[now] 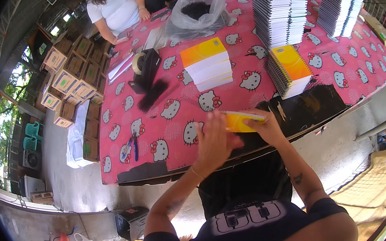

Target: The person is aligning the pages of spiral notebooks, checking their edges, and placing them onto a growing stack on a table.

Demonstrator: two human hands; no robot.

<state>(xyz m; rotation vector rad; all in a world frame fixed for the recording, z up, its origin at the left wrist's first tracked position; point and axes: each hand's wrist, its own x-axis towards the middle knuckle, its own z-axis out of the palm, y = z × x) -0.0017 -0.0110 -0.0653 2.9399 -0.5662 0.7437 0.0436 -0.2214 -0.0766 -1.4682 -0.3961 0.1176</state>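
Near the table's front edge, my right hand grips a yellow notebook, with the thumb on its cover. Beside its left end is my left hand, fingers stretched out and slightly blurred; whether the palm touches the notebook I cannot tell. Just beyond my right hand lies a stack of spiral-bound yellow notebooks, black coils facing left. Farther off stands a taller stack of yellow-covered paper blocks, white page edges toward me, with no coil showing.
A black tape dispenser, a blue pen and a clear bag of black coils lie on the pink table. Tall notebook stacks rise at the back right. Cardboard boxes are piled left. A person in white sits across.
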